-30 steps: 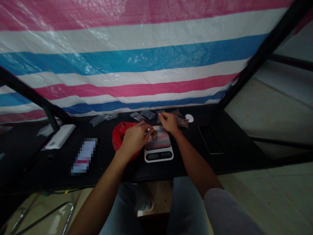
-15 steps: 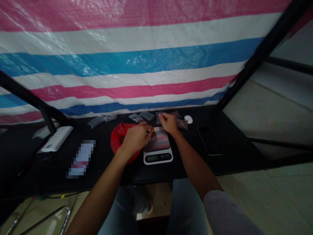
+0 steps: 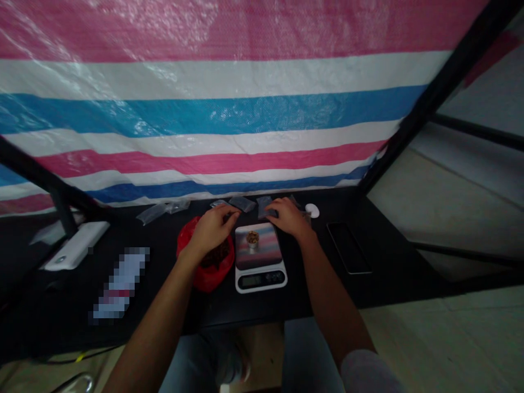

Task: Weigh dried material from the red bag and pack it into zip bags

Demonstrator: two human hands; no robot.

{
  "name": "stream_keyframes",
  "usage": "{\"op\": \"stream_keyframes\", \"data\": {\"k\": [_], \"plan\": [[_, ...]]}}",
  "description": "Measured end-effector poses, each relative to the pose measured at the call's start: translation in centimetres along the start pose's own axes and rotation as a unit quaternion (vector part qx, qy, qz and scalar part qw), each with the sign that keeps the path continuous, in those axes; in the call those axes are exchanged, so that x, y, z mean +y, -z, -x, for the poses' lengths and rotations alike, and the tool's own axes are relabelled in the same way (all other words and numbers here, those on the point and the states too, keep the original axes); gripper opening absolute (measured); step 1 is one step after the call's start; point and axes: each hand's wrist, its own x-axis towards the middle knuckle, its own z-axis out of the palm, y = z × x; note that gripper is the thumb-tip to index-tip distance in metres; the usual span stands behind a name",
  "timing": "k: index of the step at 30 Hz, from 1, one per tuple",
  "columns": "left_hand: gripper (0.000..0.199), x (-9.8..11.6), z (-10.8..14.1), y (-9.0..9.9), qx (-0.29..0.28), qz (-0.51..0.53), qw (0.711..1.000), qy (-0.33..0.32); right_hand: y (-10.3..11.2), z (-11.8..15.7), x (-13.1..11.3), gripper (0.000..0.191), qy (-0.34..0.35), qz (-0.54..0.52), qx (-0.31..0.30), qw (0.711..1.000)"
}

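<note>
Over the red plastic bag (image 3: 207, 278) with brown bits in it, my left hand (image 3: 213, 226) is raised, its thumb and forefinger a little apart and nothing visible in them. My right hand (image 3: 289, 216) reaches past the scale's far right corner. Its fingers are bent and parted, at the edge of a small clear plastic bag (image 3: 264, 204); whether they touch it I cannot tell. Between my hands is the kitchen scale (image 3: 258, 261), with a small cup (image 3: 252, 240) of brown pieces on its metal plate.
More clear bags (image 3: 242, 204) lie along the back of the black table (image 3: 295, 303). A white round object (image 3: 312, 210) and a dark phone-like slab (image 3: 347, 248) are at right. A blurred-out item (image 3: 123, 281) and a white device (image 3: 77, 245) are at left. A striped sheet (image 3: 229, 114) hangs behind.
My left hand has moved left, away from the cup on the scale, and now hovers over the red bag. My right hand stays near the clear bags. The view has shifted slightly.
</note>
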Motion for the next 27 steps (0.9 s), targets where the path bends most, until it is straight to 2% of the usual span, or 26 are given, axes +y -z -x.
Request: {"op": "stream_keyframes", "data": {"k": [4,7,9,11,13,15,20,22,27], "plan": [[0.031,-2.2,-0.9,-1.5,0.027,0.039,0.998,-0.031,0.1,0.1,0.5,0.020,-0.032,0.030,-0.012,0.999],[0.031,-2.9,-1.0,-2.6,0.068,0.057,0.995,-0.049,0.0,-0.1,0.5,0.013,-0.031,0.044,-0.016,0.998],[0.031,-2.8,-0.7,-3.0,0.101,0.061,0.991,-0.059,0.0,-0.3,0.2,0.015,-0.040,0.033,0.029,0.998],[0.030,-2.5,-0.2,-3.2,0.134,0.045,0.987,-0.073,0.0,-0.5,-0.5,0.018,-0.052,-0.013,0.106,0.993],[0.033,-2.0,0.2,-3.1,0.165,0.012,0.982,-0.092,0.0,-0.7,-1.6,0.018,-0.059,-0.098,0.177,0.978],[0.044,-1.7,0.4,-2.8,0.182,-0.029,0.976,-0.113,-0.2,-0.8,-3.1,0.017,-0.061,-0.195,0.207,0.957],[0.079,-1.2,0.8,-1.8,0.179,-0.114,0.966,-0.149,-0.8,-0.5,-6.6,0.018,-0.029,-0.332,0.147,0.931],[0.077,-1.1,1.0,-1.5,0.172,-0.131,0.964,-0.157,-0.8,-0.3,-7.5,0.020,-0.016,-0.357,0.120,0.926],[0.054,-0.9,1.3,-1.0,0.139,-0.120,0.972,-0.149,-0.8,-0.1,-8.6,0.023,-0.021,-0.387,0.102,0.916]]}}
